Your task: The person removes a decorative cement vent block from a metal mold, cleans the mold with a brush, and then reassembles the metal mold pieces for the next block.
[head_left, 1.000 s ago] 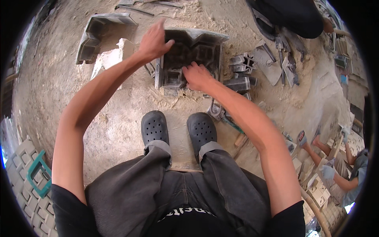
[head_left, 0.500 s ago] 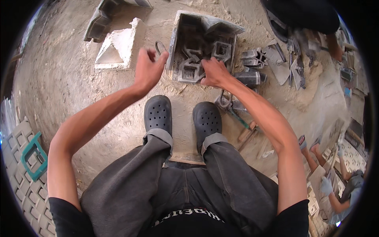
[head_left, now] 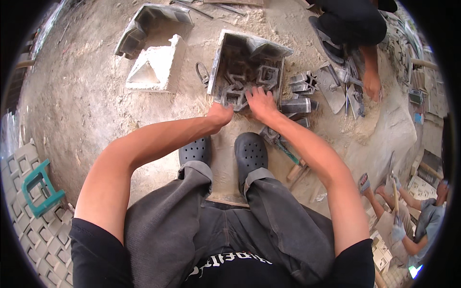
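Note:
On the floor in front of my feet stands an open grey mould box (head_left: 216, 62) with angled walls. Inside it are several hollow, angular metal mould inserts, among them a square one (head_left: 267, 76) at the back right. My left hand (head_left: 221, 116) closes on the near left side of the front insert (head_left: 234, 97). My right hand (head_left: 261, 103) has its fingers curled at the right side of that same insert. The fingertips of both hands are partly hidden by the insert. A bent metal loop (head_left: 201, 73) lies on the floor left of the box.
A white cast block (head_left: 165, 72) and an angled mould side (head_left: 127, 43) lie at the far left. Right of the box are a star-shaped metal piece (head_left: 309, 81), metal blocks (head_left: 295, 105) and trowels (head_left: 332, 93). A co-worker's hand (head_left: 371, 85) reaches down there. A teal frame (head_left: 41, 189) lies at left.
My left hand has come away from the metal loop and moved right to the front insert. The loop now lies on the floor. My right hand stays at the insert.

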{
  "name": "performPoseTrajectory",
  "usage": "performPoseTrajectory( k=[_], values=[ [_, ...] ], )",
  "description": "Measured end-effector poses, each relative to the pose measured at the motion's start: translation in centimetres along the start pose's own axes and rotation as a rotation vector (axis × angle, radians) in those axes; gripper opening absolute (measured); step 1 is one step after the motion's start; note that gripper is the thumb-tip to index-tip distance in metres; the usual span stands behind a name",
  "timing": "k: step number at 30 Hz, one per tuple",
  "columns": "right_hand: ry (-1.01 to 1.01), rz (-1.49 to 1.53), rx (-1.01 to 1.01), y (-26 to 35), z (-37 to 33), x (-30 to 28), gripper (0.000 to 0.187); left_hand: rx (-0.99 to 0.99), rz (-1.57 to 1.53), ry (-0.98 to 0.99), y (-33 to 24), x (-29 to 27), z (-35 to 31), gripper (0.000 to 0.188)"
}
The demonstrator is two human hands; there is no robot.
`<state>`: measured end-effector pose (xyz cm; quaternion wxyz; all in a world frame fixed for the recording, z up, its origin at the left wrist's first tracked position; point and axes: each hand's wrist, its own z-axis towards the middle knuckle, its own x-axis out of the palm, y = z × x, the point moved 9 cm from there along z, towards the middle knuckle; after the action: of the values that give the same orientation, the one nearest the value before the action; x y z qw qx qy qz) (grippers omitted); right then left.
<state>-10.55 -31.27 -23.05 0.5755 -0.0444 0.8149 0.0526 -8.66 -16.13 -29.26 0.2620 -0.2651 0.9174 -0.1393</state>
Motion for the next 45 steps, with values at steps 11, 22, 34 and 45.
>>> performPoseTrajectory(
  k=[11, 22, 34, 45],
  values=[
    [-0.015, -0.004, -0.091, -0.5, 0.2, 0.5, 0.057, -0.086, -0.119, -0.071, 0.3, 0.0, -0.3, 0.074],
    [-0.484, 0.162, 0.019, -1.0, -3.2, -3.5, 0.043, 0.13, -0.05, 0.077, -4.7, -3.4, -5.4, 0.061],
    [-0.751, 0.754, 0.221, -4.6, -6.9, -6.6, 0.037, 0.669, -0.075, 0.121, -15.8, -5.8, -13.7, 0.046],
    [-0.52, 1.148, 0.19, -5.3, -8.0, -14.9, 0.025, 1.204, 0.178, -0.469, -17.3, -18.4, -15.8, 0.093]
  ],
)
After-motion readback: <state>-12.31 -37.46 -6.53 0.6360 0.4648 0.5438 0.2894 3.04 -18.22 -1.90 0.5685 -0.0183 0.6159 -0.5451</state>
